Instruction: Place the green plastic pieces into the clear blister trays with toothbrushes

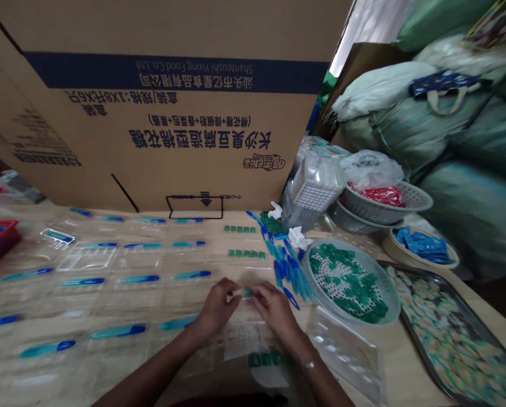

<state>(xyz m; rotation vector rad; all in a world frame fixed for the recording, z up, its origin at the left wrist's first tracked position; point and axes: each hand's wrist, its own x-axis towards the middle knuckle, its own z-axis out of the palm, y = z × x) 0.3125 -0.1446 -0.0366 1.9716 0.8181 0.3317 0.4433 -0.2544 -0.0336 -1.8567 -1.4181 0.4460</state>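
Left hand (pixel 215 308) and right hand (pixel 275 310) are pinching a small, glossy green cube-shaped piece (pixel 247 292) between their fingertips (crinkled clear plastic sheeting (pixel 239 339) lying beneath).

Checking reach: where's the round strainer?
In the head view, the round strainer sits right of the right hand, next to the blue plastic pieces, with the metal tray just to its right.
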